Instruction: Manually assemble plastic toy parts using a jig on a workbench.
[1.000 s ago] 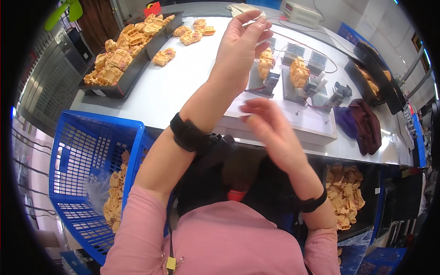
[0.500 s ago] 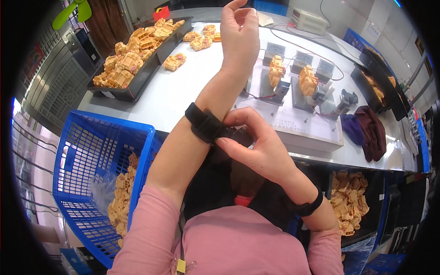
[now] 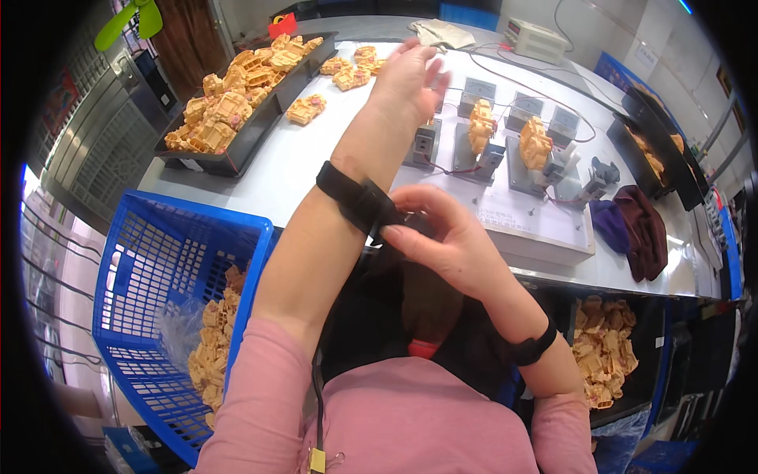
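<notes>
My left hand (image 3: 410, 79) is raised over the white table, palm turned partly aside, fingers loosely curled but apart and holding nothing. A black strap with a dark box-like device (image 3: 355, 201) circles my left forearm. My right hand (image 3: 438, 233) has its thumb and fingers pinched on the device's right side; the fingertips are partly hidden behind it. A second black band (image 3: 534, 345) sits on my right wrist. Beyond my hands stands a white test fixture (image 3: 521, 225), with yellow plastic parts (image 3: 481, 126) mounted upright on its grey bases.
A black tray (image 3: 229, 162) heaped with yellow parts stands at the left, with several loose yellow parts (image 3: 306, 109) beside it. A blue basket (image 3: 185, 205) is at my lower left. Dark cloth (image 3: 643, 233) lies right of the fixture. A black bin of yellow parts (image 3: 604, 347) is below the table.
My left hand has lowered slightly and turned, its fingers spreading a little. The strapped device has turned with the forearm, and my right hand has stayed on it.
</notes>
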A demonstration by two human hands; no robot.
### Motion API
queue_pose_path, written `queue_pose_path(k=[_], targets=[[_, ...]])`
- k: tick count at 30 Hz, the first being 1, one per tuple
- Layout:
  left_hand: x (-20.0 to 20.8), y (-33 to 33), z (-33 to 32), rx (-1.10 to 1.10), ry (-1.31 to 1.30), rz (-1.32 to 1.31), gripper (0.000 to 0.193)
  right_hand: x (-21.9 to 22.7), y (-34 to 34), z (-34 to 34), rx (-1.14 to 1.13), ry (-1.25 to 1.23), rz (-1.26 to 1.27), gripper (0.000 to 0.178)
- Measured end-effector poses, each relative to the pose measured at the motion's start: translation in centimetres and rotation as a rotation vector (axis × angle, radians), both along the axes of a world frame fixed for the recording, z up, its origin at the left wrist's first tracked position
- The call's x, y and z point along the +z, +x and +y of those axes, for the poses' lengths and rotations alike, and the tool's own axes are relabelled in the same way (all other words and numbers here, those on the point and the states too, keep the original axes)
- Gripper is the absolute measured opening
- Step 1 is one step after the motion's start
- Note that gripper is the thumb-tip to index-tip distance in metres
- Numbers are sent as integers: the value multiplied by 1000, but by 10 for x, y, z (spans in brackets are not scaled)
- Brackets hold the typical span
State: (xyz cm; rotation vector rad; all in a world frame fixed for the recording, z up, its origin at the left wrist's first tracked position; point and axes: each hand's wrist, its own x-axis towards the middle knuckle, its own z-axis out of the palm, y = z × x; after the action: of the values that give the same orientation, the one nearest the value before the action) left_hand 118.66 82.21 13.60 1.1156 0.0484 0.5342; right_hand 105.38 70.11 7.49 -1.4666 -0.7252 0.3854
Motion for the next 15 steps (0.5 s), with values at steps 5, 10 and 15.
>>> queue_pose_path(k=[5,10,15], targets=[[-4,9,19,-615,-761,-25,35,-1,16,2,86,76,-9,33],[4,-7,3,-204,-106,-204,32,11,21,1,37,9,13,52],[-11,-10,16,257,778,-381,36,15,17,8,45,-100,135,45]])
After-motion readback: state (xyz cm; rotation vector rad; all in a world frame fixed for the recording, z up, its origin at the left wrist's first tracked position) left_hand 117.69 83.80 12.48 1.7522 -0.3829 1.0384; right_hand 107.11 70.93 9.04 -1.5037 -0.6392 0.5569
